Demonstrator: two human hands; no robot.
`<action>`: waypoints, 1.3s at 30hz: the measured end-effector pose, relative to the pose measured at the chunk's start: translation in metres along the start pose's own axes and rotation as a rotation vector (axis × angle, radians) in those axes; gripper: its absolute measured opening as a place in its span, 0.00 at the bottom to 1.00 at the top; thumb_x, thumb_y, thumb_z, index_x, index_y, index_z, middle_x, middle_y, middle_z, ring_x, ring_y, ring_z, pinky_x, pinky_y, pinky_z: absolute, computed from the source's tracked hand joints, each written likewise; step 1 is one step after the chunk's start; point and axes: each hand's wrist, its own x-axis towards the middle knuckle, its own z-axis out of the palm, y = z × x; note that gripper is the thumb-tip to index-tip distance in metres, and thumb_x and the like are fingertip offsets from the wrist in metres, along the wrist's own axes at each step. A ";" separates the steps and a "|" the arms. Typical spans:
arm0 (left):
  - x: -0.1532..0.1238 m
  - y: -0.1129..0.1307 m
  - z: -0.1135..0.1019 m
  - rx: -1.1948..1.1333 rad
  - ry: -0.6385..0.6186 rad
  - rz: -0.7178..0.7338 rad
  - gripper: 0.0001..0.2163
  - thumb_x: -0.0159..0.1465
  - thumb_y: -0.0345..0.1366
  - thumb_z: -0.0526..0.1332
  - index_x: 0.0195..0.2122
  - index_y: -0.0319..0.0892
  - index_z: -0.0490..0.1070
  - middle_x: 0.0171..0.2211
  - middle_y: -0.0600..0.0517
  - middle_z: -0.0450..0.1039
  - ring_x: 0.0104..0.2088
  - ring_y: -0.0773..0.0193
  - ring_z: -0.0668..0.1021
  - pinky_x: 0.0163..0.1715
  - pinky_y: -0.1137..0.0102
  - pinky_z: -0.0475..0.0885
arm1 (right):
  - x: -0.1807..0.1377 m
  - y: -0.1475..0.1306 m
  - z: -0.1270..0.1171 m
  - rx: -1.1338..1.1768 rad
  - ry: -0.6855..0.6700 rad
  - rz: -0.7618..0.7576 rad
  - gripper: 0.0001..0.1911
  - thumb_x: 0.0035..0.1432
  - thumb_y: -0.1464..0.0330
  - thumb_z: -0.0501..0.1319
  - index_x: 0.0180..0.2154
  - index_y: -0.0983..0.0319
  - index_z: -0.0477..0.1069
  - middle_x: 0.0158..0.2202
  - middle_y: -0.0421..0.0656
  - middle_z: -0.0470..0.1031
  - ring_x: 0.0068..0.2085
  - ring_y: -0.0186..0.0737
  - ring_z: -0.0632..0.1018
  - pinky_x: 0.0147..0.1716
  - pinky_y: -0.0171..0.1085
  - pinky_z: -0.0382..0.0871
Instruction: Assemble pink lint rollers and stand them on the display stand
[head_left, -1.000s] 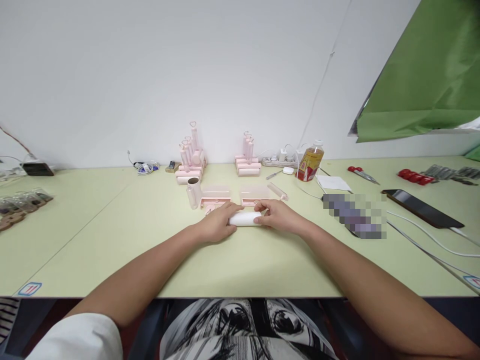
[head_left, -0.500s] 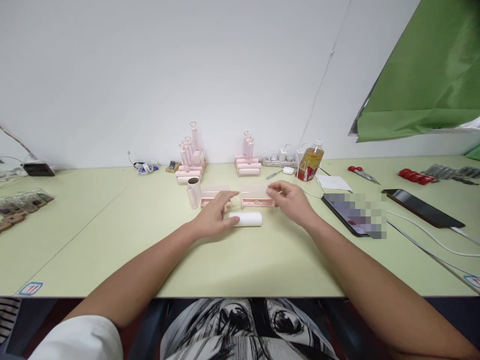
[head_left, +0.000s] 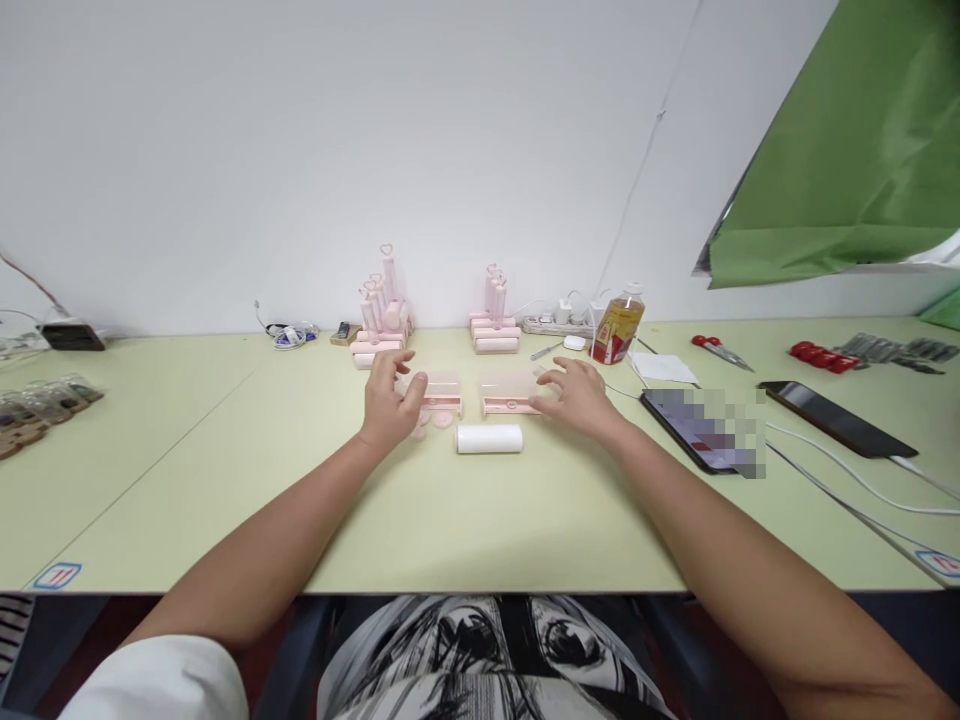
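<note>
On the table lies a white roll (head_left: 489, 439), its long side toward me. Behind it are two pink half-shells with clear covers, a left shell (head_left: 448, 403) and a right shell (head_left: 510, 407). Pink round discs (head_left: 443, 420) lie before the left shell. My left hand (head_left: 390, 403) is curved at that shell's left end, thumb apart from the fingers; it hides the spot where a pink tube with a brown core stood. My right hand (head_left: 574, 398) is at the right shell's right end, fingers spread, with nothing visible in them. I cannot tell whether it touches the shell.
Stacks of pink rollers, a left stack (head_left: 382, 320) and a right stack (head_left: 495, 325), stand along the wall. A drink bottle (head_left: 619, 325), a power strip (head_left: 555, 325), a screwdriver (head_left: 545, 351) and two phones, the nearer phone (head_left: 679, 430) with a blurred screen, are rightward.
My left hand has left the white roll and moved left, uncovering the pink discs and covering the upright tube. The fingers of my right hand have spread from a pinch.
</note>
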 end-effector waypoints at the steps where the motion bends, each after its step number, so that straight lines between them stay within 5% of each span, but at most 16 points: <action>1: -0.001 0.002 0.000 0.002 -0.012 0.021 0.10 0.61 0.36 0.58 0.44 0.42 0.67 0.40 0.49 0.69 0.38 0.61 0.73 0.40 0.64 0.69 | -0.002 -0.003 0.000 -0.059 -0.057 0.009 0.22 0.50 0.54 0.64 0.44 0.58 0.77 0.64 0.51 0.60 0.65 0.66 0.54 0.60 0.62 0.45; 7: -0.003 0.008 0.001 0.013 -0.059 0.076 0.09 0.62 0.36 0.57 0.43 0.43 0.67 0.39 0.49 0.70 0.38 0.60 0.73 0.41 0.63 0.69 | -0.007 -0.005 -0.004 -0.187 -0.201 0.060 0.16 0.48 0.60 0.65 0.39 0.61 0.78 0.68 0.51 0.51 0.68 0.73 0.42 0.59 0.69 0.31; 14: -0.005 0.009 0.000 -0.022 -0.143 0.098 0.08 0.63 0.36 0.56 0.43 0.42 0.68 0.35 0.50 0.72 0.37 0.62 0.74 0.42 0.64 0.69 | -0.008 -0.012 -0.006 -0.248 -0.091 0.031 0.14 0.58 0.64 0.57 0.28 0.63 0.77 0.62 0.54 0.64 0.65 0.72 0.53 0.57 0.70 0.39; 21: -0.012 0.042 -0.005 0.133 -0.779 0.143 0.25 0.66 0.51 0.53 0.60 0.43 0.59 0.52 0.44 0.68 0.42 0.58 0.77 0.38 0.65 0.71 | -0.002 -0.004 -0.015 -0.103 0.264 0.004 0.13 0.59 0.63 0.54 0.30 0.63 0.73 0.47 0.54 0.76 0.53 0.61 0.70 0.52 0.56 0.59; 27: -0.026 0.074 0.008 0.386 -0.988 0.133 0.35 0.58 0.64 0.53 0.60 0.46 0.61 0.49 0.43 0.69 0.41 0.47 0.77 0.36 0.58 0.71 | -0.003 -0.003 -0.026 0.283 0.540 0.060 0.12 0.59 0.58 0.56 0.34 0.60 0.68 0.37 0.48 0.79 0.35 0.46 0.76 0.35 0.42 0.67; 33: -0.036 0.086 0.018 0.472 -0.983 0.141 0.29 0.54 0.52 0.65 0.55 0.46 0.66 0.50 0.41 0.68 0.47 0.42 0.72 0.39 0.56 0.71 | -0.008 -0.009 -0.026 0.434 0.588 0.059 0.13 0.58 0.56 0.59 0.31 0.60 0.66 0.26 0.41 0.74 0.28 0.41 0.74 0.29 0.38 0.65; 39: -0.039 0.087 0.018 0.333 -1.052 0.123 0.15 0.59 0.41 0.61 0.45 0.42 0.71 0.46 0.43 0.71 0.45 0.46 0.73 0.37 0.59 0.70 | -0.010 -0.012 -0.024 0.491 0.579 0.028 0.12 0.57 0.58 0.60 0.32 0.61 0.67 0.26 0.39 0.71 0.26 0.36 0.71 0.27 0.36 0.63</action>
